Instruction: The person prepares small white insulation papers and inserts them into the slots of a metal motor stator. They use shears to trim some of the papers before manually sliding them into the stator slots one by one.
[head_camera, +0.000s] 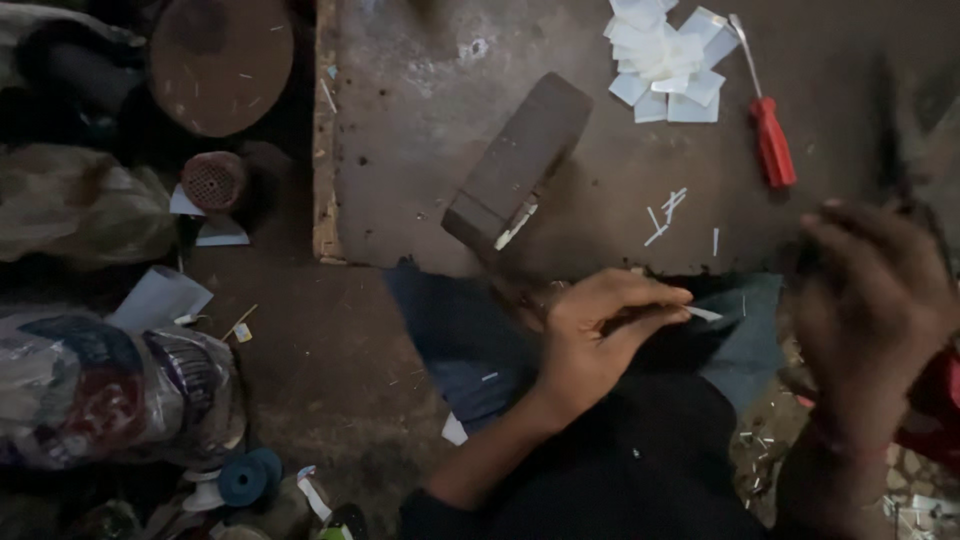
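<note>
At the worktop's (420, 150) near edge, the left hand (600, 335) pinches a thin white strip (703, 313) between its fingers, while the blurred right hand (875, 300), fingers curled, appears to grip a dark tool near the red-handled screwdriver (768, 130).

A red-handled metal screwdriver (768, 130) lies upper right, just beside a heap of white paper squares (665, 60). A dark rectangular block (517, 160) rests tilted at upper centre. Crumpled plastic bags (110, 385) occupy lower left, a blue spool (250, 477) below.
</note>
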